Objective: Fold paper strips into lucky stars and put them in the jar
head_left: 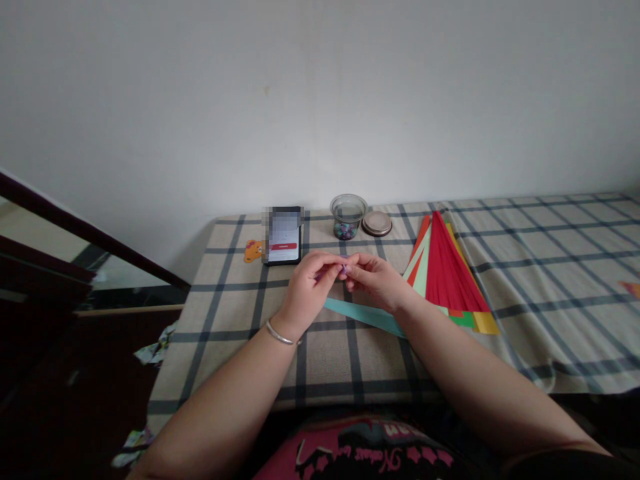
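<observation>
Both hands meet above the table, pinching a small purple piece [345, 269] that looks like folded paper. My left hand [315, 277], with a silver bangle below its wrist, grips it between thumb and forefinger. From the other side, the thumb and fingertips of my right hand [373, 277] close on it too. Most of the purple piece is hidden by my fingers. Beneath my hands lies a light blue paper strip [367, 317], partly covered by my right forearm. Beyond them stands a clear plastic tub [349, 212] with several small purple and teal pieces in the bottom.
A round lid [377, 223] rests beside the tub. To the right, red paper strips [445, 267] fan out over green, orange and yellow ones. A phone [284, 247] with a lit screen lies at the left on the checked tablecloth [230, 313]. A white wall [320, 100] rises behind.
</observation>
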Available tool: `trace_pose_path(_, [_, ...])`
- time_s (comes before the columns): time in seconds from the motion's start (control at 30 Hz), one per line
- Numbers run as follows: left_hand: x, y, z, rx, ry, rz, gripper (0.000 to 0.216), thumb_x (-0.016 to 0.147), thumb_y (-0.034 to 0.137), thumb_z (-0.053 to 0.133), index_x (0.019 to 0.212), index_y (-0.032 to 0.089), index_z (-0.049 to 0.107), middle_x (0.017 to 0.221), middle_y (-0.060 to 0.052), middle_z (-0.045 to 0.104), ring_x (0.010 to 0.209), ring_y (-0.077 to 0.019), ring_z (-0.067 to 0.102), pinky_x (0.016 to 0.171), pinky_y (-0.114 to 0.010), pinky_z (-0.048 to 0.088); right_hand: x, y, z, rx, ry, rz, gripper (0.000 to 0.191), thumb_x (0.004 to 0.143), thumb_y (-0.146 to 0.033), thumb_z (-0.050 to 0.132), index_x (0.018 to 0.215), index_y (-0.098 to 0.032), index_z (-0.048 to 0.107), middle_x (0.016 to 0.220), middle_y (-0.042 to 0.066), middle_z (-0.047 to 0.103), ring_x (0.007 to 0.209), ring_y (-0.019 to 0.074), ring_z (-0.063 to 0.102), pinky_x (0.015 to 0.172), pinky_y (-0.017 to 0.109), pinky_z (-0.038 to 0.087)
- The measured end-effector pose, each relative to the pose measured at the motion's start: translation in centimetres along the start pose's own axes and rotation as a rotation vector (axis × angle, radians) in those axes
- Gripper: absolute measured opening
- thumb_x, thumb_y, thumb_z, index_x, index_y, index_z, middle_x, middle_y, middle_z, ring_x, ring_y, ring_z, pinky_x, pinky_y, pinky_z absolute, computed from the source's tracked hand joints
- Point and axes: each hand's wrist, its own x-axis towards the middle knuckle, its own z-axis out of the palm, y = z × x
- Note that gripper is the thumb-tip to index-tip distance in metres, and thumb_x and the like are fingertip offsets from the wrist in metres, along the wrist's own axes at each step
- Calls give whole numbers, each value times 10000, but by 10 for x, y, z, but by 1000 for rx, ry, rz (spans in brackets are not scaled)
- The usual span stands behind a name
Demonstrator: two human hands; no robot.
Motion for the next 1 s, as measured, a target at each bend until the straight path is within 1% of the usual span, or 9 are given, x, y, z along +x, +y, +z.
trace_pose_path(0.2, [0, 2, -1, 48, -1, 57, 127, 890, 168, 541, 939, 209, 650, 928, -36, 668, 875, -152, 622, 786, -295, 508, 0, 0, 2, -36, 50, -55, 373, 572, -453, 828, 700, -177, 614, 651, -32, 639, 531, 63, 526, 524, 204, 432])
trace_pose_path(0.33, [1, 5, -2, 178, 58, 117, 111, 862, 152, 574, 894, 213, 662, 918, -38, 642, 898, -166, 606, 826, -328, 502, 0, 0, 3, -67, 97, -86, 391, 559, -473, 826, 699, -183, 603, 624, -41, 613, 521, 67, 516, 515, 211, 422])
trace_pose_path(0.4, [1, 5, -3, 206, 59, 125, 103, 859, 155, 578, 882, 213, 661, 894, -36, 649, 879, -170, 609, 819, -333, 504, 1, 0, 3, -76, 111, -103, 393, 560, -479, 823, 700, -187, 599, 607, -47, 593, 516, 69, 505, 510, 214, 416])
trace_pose_path(0.53, [1, 5, -2, 157, 14, 129, 107, 872, 150, 561, 902, 205, 648, 904, -36, 683, 876, -163, 627, 822, -323, 507, 2, 0, 3, -88, 127, -135, 398, 556, -484, 823, 695, -192, 590, 581, -60, 558, 521, 67, 494, 515, 211, 407])
trace_pose_path(0.7, [1, 3, -1, 111, 19, 143, 89, 869, 166, 581, 915, 192, 652, 921, -40, 691, 892, -155, 637, 842, -318, 518, 3, 0, 2, -107, 139, -162, 415, 550, -499, 816, 690, -188, 581, 582, -64, 544, 524, 66, 486, 514, 212, 399])
trace_pose_path(0.77, [0, 2, 1, 53, 7, 123, 100, 851, 186, 613, 941, 191, 655, 943, -47, 688, 903, -159, 643, 847, -320, 529, 3, 0, 2, -113, 153, -174, 411, 555, -492, 815, 693, -185, 579, 590, -61, 550, 531, 67, 489, 519, 212, 402])
trace_pose_path(0.87, [-2, -1, 3, -80, -13, 41, 150, 819, 211, 656, 968, 187, 655, 966, -56, 681, 888, -157, 656, 818, -300, 552, 2, 0, 2, -127, 164, -194, 400, 577, -487, 804, 696, -184, 572, 612, -52, 563, 551, 73, 499, 541, 220, 412])
trace_pose_path(1.0, [-3, -4, 7, -197, 27, -87, 112, 830, 221, 639, 930, 174, 653, 939, -51, 697, 871, -145, 672, 817, -272, 554, 2, 1, 3, -169, 186, -242, 381, 596, -471, 795, 690, -185, 562, 613, -53, 558, 543, 70, 489, 542, 222, 409])
